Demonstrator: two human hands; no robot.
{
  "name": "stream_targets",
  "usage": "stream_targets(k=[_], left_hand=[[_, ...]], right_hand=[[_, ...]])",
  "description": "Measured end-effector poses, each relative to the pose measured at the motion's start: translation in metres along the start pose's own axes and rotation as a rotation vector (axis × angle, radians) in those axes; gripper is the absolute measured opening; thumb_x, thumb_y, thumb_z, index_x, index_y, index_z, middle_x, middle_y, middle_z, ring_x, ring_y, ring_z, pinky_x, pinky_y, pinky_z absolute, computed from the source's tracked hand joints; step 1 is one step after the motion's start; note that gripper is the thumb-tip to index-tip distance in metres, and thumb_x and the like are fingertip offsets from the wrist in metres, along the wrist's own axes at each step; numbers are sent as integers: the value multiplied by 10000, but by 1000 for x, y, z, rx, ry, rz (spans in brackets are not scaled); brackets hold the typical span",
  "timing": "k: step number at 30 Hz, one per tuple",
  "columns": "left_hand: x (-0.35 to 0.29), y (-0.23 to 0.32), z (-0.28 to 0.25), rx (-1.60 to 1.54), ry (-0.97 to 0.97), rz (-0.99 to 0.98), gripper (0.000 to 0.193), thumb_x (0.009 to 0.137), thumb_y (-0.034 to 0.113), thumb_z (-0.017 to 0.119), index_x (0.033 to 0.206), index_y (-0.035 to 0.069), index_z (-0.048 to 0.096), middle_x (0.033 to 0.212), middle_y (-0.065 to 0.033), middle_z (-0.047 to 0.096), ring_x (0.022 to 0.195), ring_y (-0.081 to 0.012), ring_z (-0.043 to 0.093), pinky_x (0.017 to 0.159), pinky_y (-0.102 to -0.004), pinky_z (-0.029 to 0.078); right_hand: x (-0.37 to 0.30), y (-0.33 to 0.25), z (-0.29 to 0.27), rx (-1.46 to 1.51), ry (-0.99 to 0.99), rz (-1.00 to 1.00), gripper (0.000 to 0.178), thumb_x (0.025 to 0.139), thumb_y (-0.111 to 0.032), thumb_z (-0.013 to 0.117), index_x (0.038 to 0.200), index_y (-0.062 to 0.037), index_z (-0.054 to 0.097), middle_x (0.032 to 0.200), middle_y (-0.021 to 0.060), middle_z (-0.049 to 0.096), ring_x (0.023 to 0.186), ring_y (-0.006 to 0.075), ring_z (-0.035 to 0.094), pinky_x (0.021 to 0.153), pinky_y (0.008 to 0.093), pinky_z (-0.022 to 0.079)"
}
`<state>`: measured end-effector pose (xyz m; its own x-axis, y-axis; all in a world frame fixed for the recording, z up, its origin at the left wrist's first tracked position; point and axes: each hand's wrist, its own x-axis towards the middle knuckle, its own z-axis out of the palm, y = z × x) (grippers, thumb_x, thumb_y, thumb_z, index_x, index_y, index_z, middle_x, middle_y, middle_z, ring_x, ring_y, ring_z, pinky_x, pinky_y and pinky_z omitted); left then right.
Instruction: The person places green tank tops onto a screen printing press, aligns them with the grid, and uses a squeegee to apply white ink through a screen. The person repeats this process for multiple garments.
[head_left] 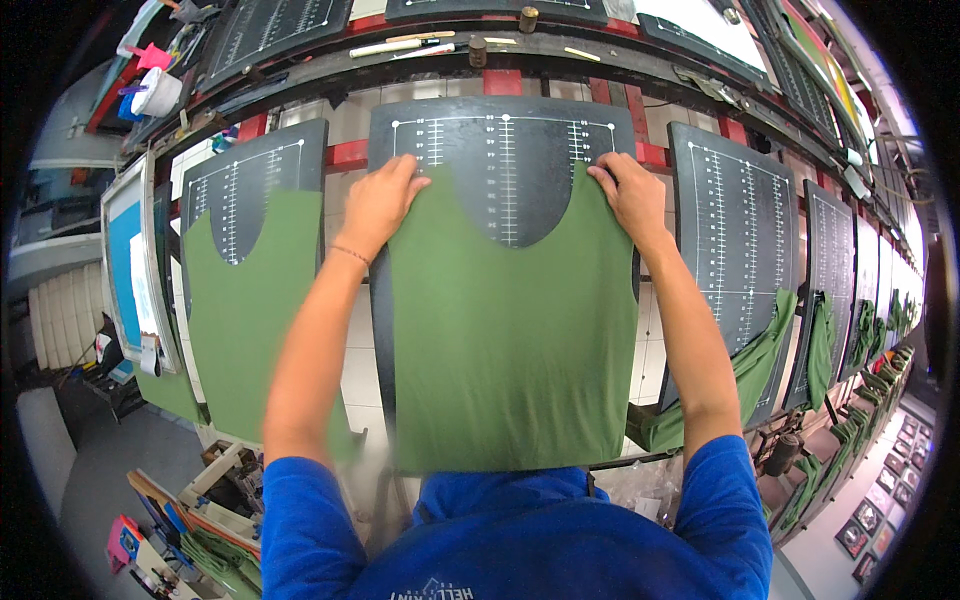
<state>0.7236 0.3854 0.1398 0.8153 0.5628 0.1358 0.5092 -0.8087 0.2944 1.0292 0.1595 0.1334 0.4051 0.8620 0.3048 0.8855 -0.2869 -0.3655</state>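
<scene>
A green cut fabric panel (515, 350) with a deep scooped neckline lies over a black board (510, 135) marked with white ruler scales. At its upper left shoulder corner, my left hand (378, 208) is closed, pinching the cloth between thumb and fingers. My right hand (634, 200) grips the opposite shoulder corner the same way. Between the two corners the neckline curves down across the centre scale. The panel's lower edge hangs toward my body, and soft creases run through its lower part.
On the left, another board carries a similar green panel (255, 310), beside a framed screen (140, 270). To the right, a marked board (740, 230) has a bunched green cloth (765, 350) on its lower part. Behind runs a dark rail (390, 68) with pens and metal knobs.
</scene>
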Motion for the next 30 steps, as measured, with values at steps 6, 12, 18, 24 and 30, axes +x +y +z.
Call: stream_targets(k=[6, 12, 18, 24, 30], left_hand=[[-125, 73, -21, -24, 204, -425, 360, 895, 198, 699, 1108, -45, 539, 1049, -221, 556, 981, -407, 522, 866, -501, 410], [-227, 92, -7, -209, -61, -563, 329, 897, 219, 715, 1025, -3, 510, 997, -215, 553, 918, -380, 529, 776, -462, 435], [-209, 74, -32, -522, 6, -769, 284, 904, 151, 668, 1056, 14, 470, 984, -162, 553, 851, -309, 558, 753, -416, 468], [-305, 78, -51, -194, 342, -786, 211, 886, 85, 646, 1021, -24, 526, 979, -179, 549, 908, -351, 537, 844, -438, 444], [-396, 149, -27, -186, 3, -598, 187, 902, 101, 651, 999, -4, 531, 943, -185, 533, 891, -346, 532, 797, -429, 440]], right_hand=[[-87, -16, -50, -78, 87, 237, 456, 882, -269, 726, 1190, 23, 557, 1115, 207, 608, 1063, 376, 588, 867, 449, 490], [-228, -46, -80, 264, -264, 814, 524, 872, -293, 749, 1268, -16, 549, 1067, 148, 625, 850, 276, 657, 782, 374, 513], [-265, -40, -73, 504, -242, 909, 518, 906, -316, 722, 1278, 4, 557, 1056, 120, 649, 842, 216, 657, 780, 357, 519], [-377, -50, -94, 762, -462, 989, 477, 961, -298, 662, 1277, 42, 555, 1167, 140, 659, 931, 179, 652, 859, 307, 500], [-425, -86, -118, 822, -419, 1192, 243, 940, -211, 686, 1066, -8, 642, 844, 8, 652, 756, 86, 570, 667, 252, 443]])
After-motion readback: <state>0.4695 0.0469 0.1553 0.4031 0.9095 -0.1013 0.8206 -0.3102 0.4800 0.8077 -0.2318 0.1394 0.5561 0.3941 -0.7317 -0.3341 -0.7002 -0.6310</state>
